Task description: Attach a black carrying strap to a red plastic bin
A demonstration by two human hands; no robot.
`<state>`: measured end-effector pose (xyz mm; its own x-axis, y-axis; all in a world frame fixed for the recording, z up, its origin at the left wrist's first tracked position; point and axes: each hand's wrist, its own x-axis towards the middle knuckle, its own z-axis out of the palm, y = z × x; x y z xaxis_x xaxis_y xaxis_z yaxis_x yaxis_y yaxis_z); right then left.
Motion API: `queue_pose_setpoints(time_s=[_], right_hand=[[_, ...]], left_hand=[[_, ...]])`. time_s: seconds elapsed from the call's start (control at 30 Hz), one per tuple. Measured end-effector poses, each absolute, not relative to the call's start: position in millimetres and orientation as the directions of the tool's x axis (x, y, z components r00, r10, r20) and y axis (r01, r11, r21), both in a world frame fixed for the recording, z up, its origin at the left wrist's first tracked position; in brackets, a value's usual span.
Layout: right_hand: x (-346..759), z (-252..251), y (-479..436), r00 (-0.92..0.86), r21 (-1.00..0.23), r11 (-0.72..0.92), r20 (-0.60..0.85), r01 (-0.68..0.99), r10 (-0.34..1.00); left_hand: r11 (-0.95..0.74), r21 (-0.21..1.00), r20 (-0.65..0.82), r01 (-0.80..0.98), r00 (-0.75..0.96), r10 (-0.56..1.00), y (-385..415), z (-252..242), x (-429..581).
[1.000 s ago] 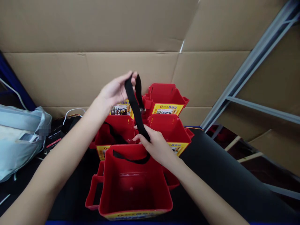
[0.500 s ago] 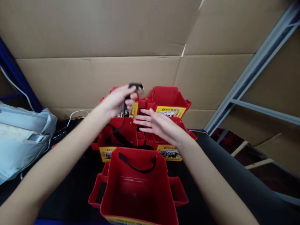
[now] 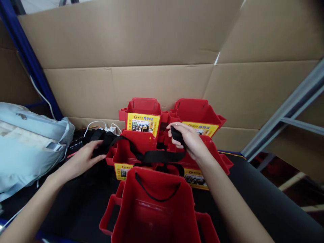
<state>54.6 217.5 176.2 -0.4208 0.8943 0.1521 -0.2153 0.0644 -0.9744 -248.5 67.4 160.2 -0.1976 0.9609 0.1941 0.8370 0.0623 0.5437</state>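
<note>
A black strap (image 3: pixel 157 157) runs across several red plastic bins. My right hand (image 3: pixel 187 140) is closed round one end of it, above the right middle bin (image 3: pixel 217 155). My left hand (image 3: pixel 84 158) reaches left, its fingers spread on a pile of black straps (image 3: pixel 101 138) beside the left middle bin (image 3: pixel 131 148). The nearest red bin (image 3: pixel 154 212) stands between my forearms with a thin black strap loop (image 3: pixel 157 190) hanging inside it.
Two more red bins (image 3: pixel 144 109) with yellow labels stand at the back against a cardboard wall (image 3: pixel 157 67). A light blue bag (image 3: pixel 27 141) lies at the left. White cables (image 3: pixel 98 124) and a small black device (image 3: pixel 76 145) lie behind the straps. A metal shelf frame (image 3: pixel 286 118) rises at the right.
My left hand let go of the strap end and dropped left to the strap pile. My right hand closed on the strap and drew it over the bins. The view shifted down and left.
</note>
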Motion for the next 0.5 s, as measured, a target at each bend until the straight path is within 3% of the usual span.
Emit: queue_pose_setpoints(time_s=[0.3, 0.43, 0.5], right_hand=[[48, 174, 225, -0.39, -0.991, 0.023, 0.073, -0.132, 0.918], [53, 169, 225, -0.506, -0.985, -0.074, 0.014, -0.153, 0.863], [55, 167, 228, -0.547, -0.972, -0.112, 0.02, -0.207, 0.837]], left_hand=[[0.119, 0.35, 0.134, 0.929, -0.176, 0.975, 62, 109, -263], [0.266, 0.214, 0.31, 0.94, -0.324, 0.894, 57, 135, -259], [0.25, 0.229, 0.26, 0.941, -0.307, 0.916, 58, 159, -258]])
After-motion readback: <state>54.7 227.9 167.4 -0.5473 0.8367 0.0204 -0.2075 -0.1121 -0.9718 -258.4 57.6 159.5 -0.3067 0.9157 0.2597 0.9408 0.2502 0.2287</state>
